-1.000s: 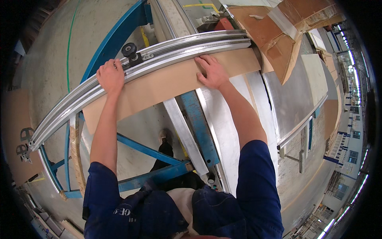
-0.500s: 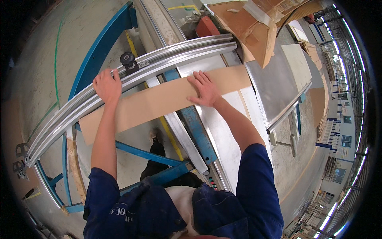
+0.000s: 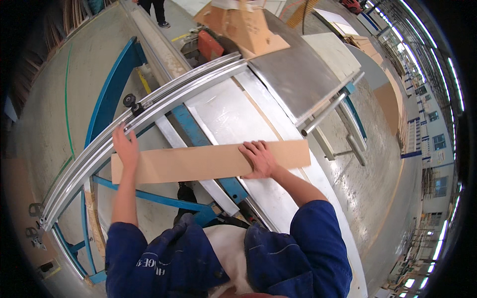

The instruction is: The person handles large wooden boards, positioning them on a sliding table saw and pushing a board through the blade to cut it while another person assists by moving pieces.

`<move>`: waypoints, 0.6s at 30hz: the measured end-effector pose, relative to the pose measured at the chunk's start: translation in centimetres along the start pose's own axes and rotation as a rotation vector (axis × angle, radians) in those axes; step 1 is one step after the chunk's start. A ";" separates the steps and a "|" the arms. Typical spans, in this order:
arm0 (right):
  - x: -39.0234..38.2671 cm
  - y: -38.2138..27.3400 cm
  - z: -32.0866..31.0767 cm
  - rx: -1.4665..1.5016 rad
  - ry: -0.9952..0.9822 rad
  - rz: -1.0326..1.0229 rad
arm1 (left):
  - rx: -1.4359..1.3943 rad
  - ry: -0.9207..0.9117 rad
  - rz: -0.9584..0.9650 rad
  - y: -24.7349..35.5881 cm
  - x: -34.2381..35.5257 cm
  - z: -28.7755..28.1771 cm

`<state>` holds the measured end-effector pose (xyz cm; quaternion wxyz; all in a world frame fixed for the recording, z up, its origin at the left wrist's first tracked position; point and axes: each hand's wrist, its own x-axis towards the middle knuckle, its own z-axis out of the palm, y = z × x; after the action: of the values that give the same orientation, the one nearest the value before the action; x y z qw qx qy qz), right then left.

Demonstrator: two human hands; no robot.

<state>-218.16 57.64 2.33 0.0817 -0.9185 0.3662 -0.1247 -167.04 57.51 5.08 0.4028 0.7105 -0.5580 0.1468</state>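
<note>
A long, flat strip of brown board [image 3: 194, 164] lies across the saw table's metal top, its left part reaching over the open blue frame. My right hand [image 3: 259, 159] lies across the strip toward its right end. Its fingers bend over the far edge and the thumb points to the near edge. Over the strip's left end is my left hand [image 3: 127, 149], fingers stretched toward the long aluminium fence [image 3: 149, 107], thumb apart. Whether those fingertips touch the fence is hard to tell. A black knob [image 3: 129, 100] stands on the fence beyond this hand.
Blue frame bars [image 3: 154, 195] run below the strip. Cardboard [image 3: 248, 30] and a red machine part [image 3: 210, 45] lie past the fence's far end. A grey metal side table [image 3: 298, 74] with a tube rail stands at the right. Another person's legs [image 3: 156, 10] show at the top.
The strip has turned clockwise and come nearer to me, away from the fence along its right part. My right hand came with it, its fingers now bent. My left hand moved slightly left and nearer.
</note>
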 end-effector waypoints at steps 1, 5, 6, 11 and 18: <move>-3.2 -0.4 0.2 -0.013 0.016 0.066 | -0.028 -0.050 0.000 1.7 -2.8 -0.7; -14.9 -2.5 0.7 -0.037 0.138 0.319 | -0.041 -0.214 0.144 9.7 -12.5 -1.2; -17.8 -3.2 0.6 -0.039 0.148 0.393 | -0.058 -0.275 0.157 11.9 -14.7 -1.4; -26.7 -5.8 0.4 -0.116 0.107 0.794 | -0.297 -0.569 0.274 22.2 -18.8 0.9; -27.5 -4.3 1.1 -0.156 0.194 0.981 | -0.320 -0.745 0.352 31.8 -18.5 9.1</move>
<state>-234.33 79.82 -2.31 0.0273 -0.6257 0.7689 -0.1288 -204.38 61.64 0.12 0.2478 0.5379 -0.7933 -0.1413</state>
